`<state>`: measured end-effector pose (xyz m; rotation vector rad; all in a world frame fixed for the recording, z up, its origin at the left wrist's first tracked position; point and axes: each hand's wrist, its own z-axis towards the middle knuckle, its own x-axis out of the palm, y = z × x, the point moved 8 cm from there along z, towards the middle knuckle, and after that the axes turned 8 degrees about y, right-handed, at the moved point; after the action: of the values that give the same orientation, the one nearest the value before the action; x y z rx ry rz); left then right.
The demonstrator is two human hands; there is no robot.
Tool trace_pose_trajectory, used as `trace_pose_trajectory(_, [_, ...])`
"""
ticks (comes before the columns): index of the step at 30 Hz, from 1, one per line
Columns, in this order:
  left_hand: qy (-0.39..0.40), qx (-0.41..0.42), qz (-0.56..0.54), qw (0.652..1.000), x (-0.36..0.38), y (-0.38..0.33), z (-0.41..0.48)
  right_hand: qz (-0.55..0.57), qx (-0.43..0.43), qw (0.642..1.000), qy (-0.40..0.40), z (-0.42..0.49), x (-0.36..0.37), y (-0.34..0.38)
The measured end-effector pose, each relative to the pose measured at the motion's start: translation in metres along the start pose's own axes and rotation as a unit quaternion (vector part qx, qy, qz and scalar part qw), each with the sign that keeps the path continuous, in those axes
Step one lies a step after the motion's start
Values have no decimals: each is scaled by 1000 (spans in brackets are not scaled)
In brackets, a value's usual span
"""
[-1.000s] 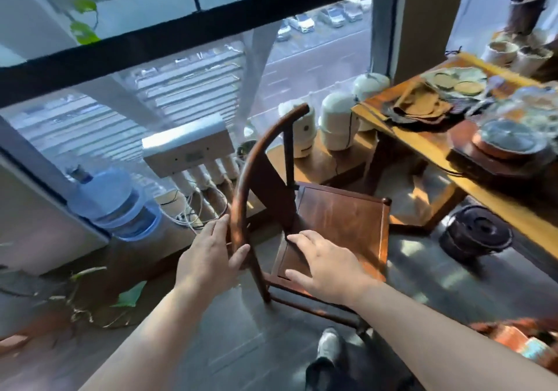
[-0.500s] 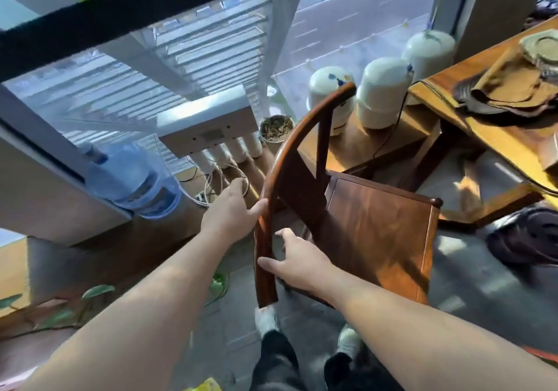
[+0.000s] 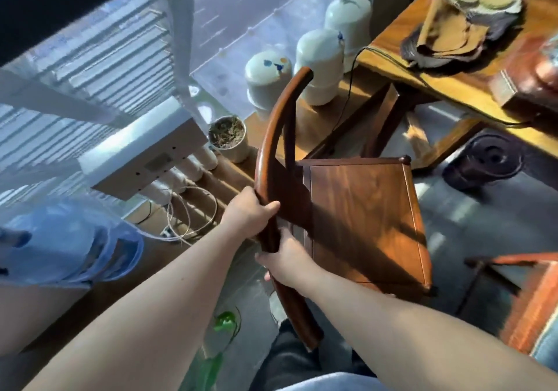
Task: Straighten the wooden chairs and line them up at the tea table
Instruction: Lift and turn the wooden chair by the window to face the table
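Note:
A dark wooden chair with a curved back rail stands on the grey floor just in front of me, its square seat pointing right toward the tea table. My left hand is wrapped around the curved back rail from the left. My right hand grips the same rail just below it, near the seat's rear edge. The table's yellow wooden top fills the upper right. Part of a second, reddish wooden chair shows at the right edge.
Three white ceramic jars and a small plant pot stand on a low wooden ledge by the window. A white box with cables and a blue water jug lie left. A dark round pot sits under the table.
My right hand left the seat and took hold of the back rail below my left hand. My left hand closed round the rail. The view moved closer and tilted down over the chair.

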<state>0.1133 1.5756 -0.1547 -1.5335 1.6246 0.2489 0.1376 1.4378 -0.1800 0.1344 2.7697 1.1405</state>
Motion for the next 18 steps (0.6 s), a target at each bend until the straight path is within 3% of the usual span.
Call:
trace_pose_trajectory(4, [64, -15, -94, 993, 6, 4, 0, -50, 9, 999, -21, -1, -1, 0])
trace_pose_trajectory(8, [122, -3, -115, 986, 20, -4, -13, -68, 36, 997, -24, -18, -5, -17])
trace_pose_trajectory(15, [236, 50, -56, 969, 72, -21, -60, -135, 66, 989, 7, -75, -27, -74])
trace_pose_trajectory(18, [263, 90, 50, 959, 85, -26, -75, -146, 69, 987, 23, -96, -37, -96])
